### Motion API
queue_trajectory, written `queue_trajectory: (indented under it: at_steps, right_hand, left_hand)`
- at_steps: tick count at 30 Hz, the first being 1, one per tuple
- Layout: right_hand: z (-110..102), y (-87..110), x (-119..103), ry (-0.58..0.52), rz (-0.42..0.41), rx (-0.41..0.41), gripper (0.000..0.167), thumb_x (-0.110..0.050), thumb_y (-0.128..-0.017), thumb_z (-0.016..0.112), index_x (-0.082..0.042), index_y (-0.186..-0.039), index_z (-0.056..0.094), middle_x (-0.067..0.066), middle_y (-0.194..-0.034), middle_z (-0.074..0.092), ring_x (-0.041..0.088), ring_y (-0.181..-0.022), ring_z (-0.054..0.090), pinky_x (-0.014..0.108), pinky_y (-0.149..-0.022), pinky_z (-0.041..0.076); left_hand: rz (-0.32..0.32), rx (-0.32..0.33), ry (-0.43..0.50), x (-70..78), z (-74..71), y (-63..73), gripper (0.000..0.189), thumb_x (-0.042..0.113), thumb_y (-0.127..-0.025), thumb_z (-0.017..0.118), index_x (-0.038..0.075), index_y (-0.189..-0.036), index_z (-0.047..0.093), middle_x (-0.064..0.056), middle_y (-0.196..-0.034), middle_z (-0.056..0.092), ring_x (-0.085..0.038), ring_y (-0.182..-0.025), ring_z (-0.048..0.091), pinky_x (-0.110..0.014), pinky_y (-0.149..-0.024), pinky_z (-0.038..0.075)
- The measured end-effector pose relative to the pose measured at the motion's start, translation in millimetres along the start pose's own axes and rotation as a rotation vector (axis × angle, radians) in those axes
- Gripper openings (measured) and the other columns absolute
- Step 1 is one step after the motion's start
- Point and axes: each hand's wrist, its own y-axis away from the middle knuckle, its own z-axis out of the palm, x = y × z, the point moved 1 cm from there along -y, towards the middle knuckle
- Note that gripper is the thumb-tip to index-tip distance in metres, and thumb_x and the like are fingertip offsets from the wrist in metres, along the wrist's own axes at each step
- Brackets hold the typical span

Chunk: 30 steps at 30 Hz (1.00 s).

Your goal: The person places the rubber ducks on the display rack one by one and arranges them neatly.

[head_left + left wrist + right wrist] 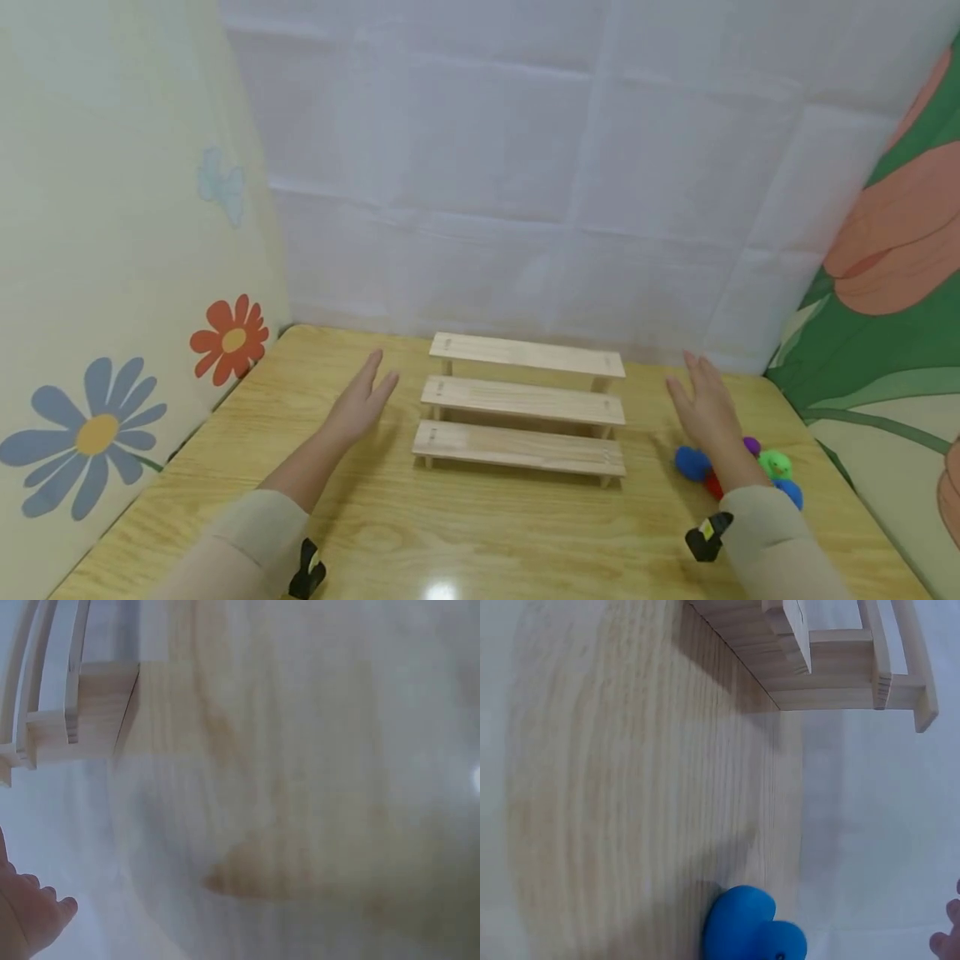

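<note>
A pale wooden three-tier rack (521, 398) stands on the table, its steps bare. My left hand (363, 403) hovers to the left of the rack with straight fingers and holds nothing. To the right of the rack my right hand (703, 405) is likewise held up, fingers extended and no object in it. Below and beside the right hand sits a cluster of small toy ducks, among them a green duck (776, 464) and a blue duck (692, 463). The right wrist view shows a blue duck (744, 926) on the table; the right forearm partly hides a red toy (713, 486).
The wooden table (450, 533) meets a white cloth backdrop (487, 167) behind the rack. A flower-printed panel (150, 250) borders it on the left, and a green panel with pink petals (885, 333) on the right. A purple toy (752, 446) lies among the ducks.
</note>
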Motion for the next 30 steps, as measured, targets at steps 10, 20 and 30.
queue_trajectory:
  at_steps: [10, 20, 30]
  right_hand:
    - [-13, 42.9, 25, -0.099, 0.086, 0.024, 0.071, -0.042, -0.105, 0.039, 0.000, -0.156, 0.013, 0.033, -0.157, 0.018, 0.057, -0.140, 0.020, 0.071, -0.110, 0.021]
    - [-22, 74.5, 38, -0.150, 0.161, 0.053, 0.070, -0.044, -0.105, 0.039, -0.002, -0.156, 0.015, 0.037, -0.154, 0.020, 0.060, -0.137, 0.022, 0.075, -0.105, 0.023]
    - [-24, 97.6, 48, -0.186, 0.286, 0.006, 0.070, -0.044, -0.105, 0.036, -0.006, -0.158, 0.010, 0.037, -0.155, 0.016, 0.062, -0.137, 0.018, 0.078, -0.102, 0.022]
  left_hand:
    - [-0.063, -0.038, 0.084, -6.2, 12.4, 21.8, 0.077, 0.052, -0.105, 0.028, 0.006, -0.157, -0.004, -0.022, -0.164, 0.000, -0.047, -0.149, 0.005, -0.061, -0.120, 0.009]
    - [-0.049, -0.038, 0.200, -11.3, 23.7, 28.4, 0.073, 0.040, -0.107, 0.034, 0.001, -0.156, -0.003, -0.025, -0.162, 0.006, -0.045, -0.149, 0.011, -0.055, -0.121, 0.013]
    - [-0.072, -0.094, 0.280, -16.5, 40.3, 37.4, 0.071, 0.030, -0.107, 0.040, -0.001, -0.156, -0.001, -0.028, -0.161, 0.008, -0.046, -0.148, 0.016, -0.054, -0.120, 0.019]
